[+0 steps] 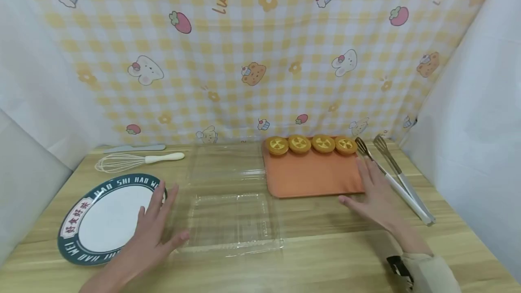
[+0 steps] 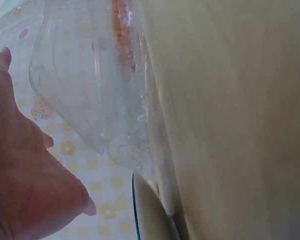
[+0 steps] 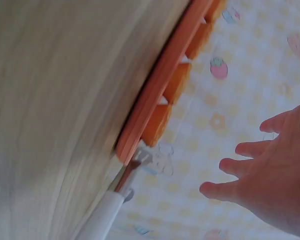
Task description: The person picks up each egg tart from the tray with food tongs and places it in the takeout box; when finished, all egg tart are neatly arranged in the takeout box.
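My left hand, fingers spread and holding nothing, hovers between the round plate with a dark green lettered rim and a clear plastic box. The box lies with its hinged lid folded back toward the wall. Over the right side of the table my right hand is spread too, with nothing in it, and its fingertips overlap the right edge of an orange tray. Several egg tarts stand in a row along the tray's back edge; their sides show in the right wrist view.
Behind the plate lie a whisk with a cream handle and a grey spreader-like knife. Metal tongs with pale handles lie right of the tray. A yellow checked cloth hangs at the back, white sheets at the sides.
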{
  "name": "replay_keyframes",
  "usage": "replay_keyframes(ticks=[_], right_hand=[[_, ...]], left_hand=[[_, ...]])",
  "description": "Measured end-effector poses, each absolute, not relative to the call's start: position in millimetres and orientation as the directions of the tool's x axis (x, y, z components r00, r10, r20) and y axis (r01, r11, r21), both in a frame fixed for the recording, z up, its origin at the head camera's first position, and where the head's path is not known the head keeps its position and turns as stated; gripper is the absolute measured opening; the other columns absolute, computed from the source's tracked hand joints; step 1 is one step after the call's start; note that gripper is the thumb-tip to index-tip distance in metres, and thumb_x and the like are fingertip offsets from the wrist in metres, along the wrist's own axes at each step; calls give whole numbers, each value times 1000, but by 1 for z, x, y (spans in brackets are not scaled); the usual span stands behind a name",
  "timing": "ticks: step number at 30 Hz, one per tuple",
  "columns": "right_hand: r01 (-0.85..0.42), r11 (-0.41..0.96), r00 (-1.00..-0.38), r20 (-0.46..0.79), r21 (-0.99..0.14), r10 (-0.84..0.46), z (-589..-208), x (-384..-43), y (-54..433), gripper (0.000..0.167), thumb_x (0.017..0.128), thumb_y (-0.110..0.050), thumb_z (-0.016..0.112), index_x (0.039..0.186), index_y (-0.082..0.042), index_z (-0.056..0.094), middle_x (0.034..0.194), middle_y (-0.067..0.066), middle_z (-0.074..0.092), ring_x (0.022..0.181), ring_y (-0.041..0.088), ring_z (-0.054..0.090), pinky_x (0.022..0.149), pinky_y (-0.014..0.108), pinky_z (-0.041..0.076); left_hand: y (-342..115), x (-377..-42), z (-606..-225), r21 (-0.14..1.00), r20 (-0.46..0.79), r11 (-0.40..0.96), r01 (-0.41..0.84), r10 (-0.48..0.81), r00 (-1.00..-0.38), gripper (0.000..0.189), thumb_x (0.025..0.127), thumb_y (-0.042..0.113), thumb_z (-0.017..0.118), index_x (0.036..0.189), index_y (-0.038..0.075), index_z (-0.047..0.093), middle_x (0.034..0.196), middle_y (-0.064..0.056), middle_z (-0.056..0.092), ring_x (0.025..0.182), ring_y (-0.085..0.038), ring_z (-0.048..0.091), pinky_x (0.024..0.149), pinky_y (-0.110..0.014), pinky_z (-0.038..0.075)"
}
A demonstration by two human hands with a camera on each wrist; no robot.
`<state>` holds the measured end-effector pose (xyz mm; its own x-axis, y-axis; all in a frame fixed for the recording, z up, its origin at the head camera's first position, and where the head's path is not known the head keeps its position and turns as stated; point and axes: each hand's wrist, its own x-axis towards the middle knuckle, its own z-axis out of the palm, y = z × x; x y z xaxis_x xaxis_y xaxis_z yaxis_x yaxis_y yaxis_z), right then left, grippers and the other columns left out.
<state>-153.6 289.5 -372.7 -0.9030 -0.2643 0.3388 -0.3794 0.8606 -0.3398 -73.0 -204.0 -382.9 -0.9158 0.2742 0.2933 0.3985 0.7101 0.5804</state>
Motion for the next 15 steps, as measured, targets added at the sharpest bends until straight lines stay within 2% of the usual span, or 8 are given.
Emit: replay_keyframes(ticks=[1, 4, 8, 10, 12, 14, 15], right_hand=[[-367, 855, -910, 332, -367, -248, -370, -154, 294, 103, 78, -44, 70, 150, -11, 4, 152, 23, 3, 135, 47, 7, 100, 71, 11], [-326, 826, -930, 312, -460, -194, -363, -155, 309, 98, 83, -38, 67, 150, -10, 3, 152, 23, 3, 133, 50, 9, 101, 70, 13], [-232, 743, -962, 261, -628, -80, -357, -153, 331, 84, 91, -33, 58, 150, -22, -1, 153, 20, 3, 131, 54, 12, 98, 72, 14], [-203, 698, -966, 258, -687, -27, -356, -153, 341, 79, 93, -31, 54, 150, -26, -1, 153, 19, 3, 130, 54, 13, 98, 72, 16], [-194, 658, -967, 256, -727, -3, -357, -152, 350, 76, 95, -29, 50, 150, -24, -2, 153, 21, 3, 129, 56, 14, 97, 71, 18], [-191, 627, -967, 254, -756, 11, -358, -152, 359, 73, 97, -27, 47, 150, -21, -3, 152, 22, 1, 132, 51, 10, 102, 67, 14], [-185, 611, -969, 247, -770, 18, -358, -152, 363, 72, 98, -27, 45, 150, -19, -4, 153, 21, -1, 133, 49, 8, 103, 66, 12]], left_hand=[[-203, -71, -383, 610, 282, 686, 398, 281, -917, 91, 86, 32, 64, 151, 20, 1, 153, -12, -16, 137, -42, -8, 99, -72, -8], [-200, -66, -381, 664, 232, 652, 365, 284, -930, 93, 87, 30, 63, 150, 24, -5, 153, -10, -20, 134, -49, -3, 94, -77, 6], [-198, -62, -381, 704, 185, 640, 309, 255, -949, 94, 88, 35, 61, 149, 28, -10, 153, -9, -20, 135, -48, -3, 81, -82, 19], [-198, -61, -382, 731, 178, 615, 296, 248, -952, 95, 87, 36, 62, 148, 29, -10, 153, -11, -19, 135, -47, -7, 83, -82, 15], [-197, -60, -384, 759, 171, 585, 284, 241, -955, 95, 87, 34, 63, 148, 30, -10, 153, -13, -18, 135, -46, -8, 85, -82, 11], [-197, -59, -386, 801, 167, 533, 273, 239, -956, 96, 86, 29, 64, 148, 31, -10, 152, -18, -16, 134, -47, -10, 90, -79, 7], [-196, -59, -387, 822, 159, 504, 264, 241, -957, 96, 87, 25, 63, 148, 31, -10, 152, -20, -15, 134, -48, -9, 99, -72, 6]])
